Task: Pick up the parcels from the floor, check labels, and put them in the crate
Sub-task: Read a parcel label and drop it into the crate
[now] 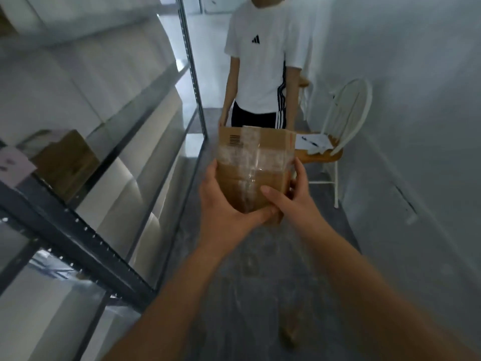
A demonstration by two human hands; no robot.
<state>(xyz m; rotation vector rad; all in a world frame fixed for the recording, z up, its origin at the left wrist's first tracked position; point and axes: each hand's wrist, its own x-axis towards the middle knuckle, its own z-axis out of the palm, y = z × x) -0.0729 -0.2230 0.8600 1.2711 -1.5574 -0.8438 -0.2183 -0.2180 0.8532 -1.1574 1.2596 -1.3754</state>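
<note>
I hold a brown cardboard parcel [256, 162] out in front of me, above the grey floor. Clear tape crosses its top face and a barcode label sits near its far left corner. My left hand [226, 204] grips its near left side, thumb under the near edge. My right hand [294, 194] grips its near right side, thumb lying across the top face. No crate is in view.
A person in a white T-shirt [263, 61] stands just beyond the parcel. Metal shelving [86, 238] runs along the left, with a brown box [65, 157] on one shelf. A white chair [335, 142] with papers on its seat stands against the right wall. A brown smudge [289, 332] lies on the floor.
</note>
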